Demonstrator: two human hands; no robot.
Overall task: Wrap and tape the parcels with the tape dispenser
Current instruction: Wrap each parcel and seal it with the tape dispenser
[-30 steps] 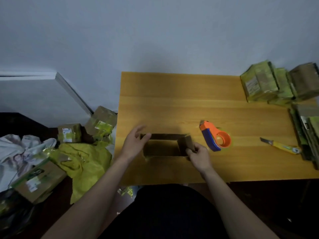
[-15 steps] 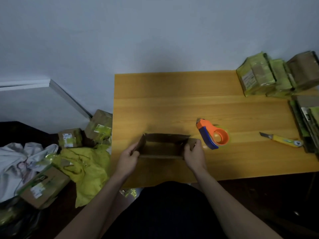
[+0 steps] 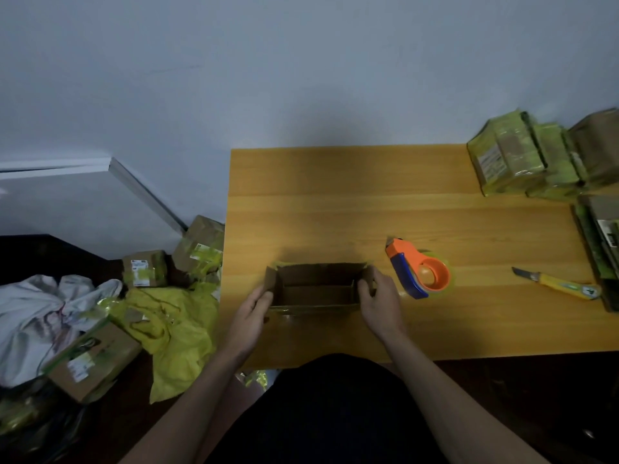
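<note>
- Fingers: your left-hand fingers [image 3: 264,298] curl against the left end of the open cardboard box [image 3: 315,289], with the end flap standing just above them; your right-hand fingers [image 3: 366,289] wrap round the right end flap. Both the left hand [image 3: 251,316] and the right hand [image 3: 380,301] grip the box; neither holds anything else.
- Box: it sits between your fingertips on the wooden table [image 3: 335,202], mouth up, flaps not yet folded shut. Whether anything lies inside cannot be told; the interior is dark.
- Tape dispenser [image 3: 418,272]: it lies just beyond your right fingers, apart from the box and untouched.
- Risk, flaps: if you squeeze the ends unevenly, the thin walls may bow inward and the flaps will probably meet askew, leaving a gap for the tape to bridge.
- Risk, release: to reach the dispenser you must free your right fingers; the flap on that side would likely spring up, and the light box could skid under one hand.
- Risk, blade: the utility knife [image 3: 556,283] lies farther out past the dispenser, its blade end pointing toward your right fingers; a hurried sweep in that direction could meet it.
- Risk, edge: the box stands near the table edge closest to your wrists; a pull toward you could tip it off.
</note>
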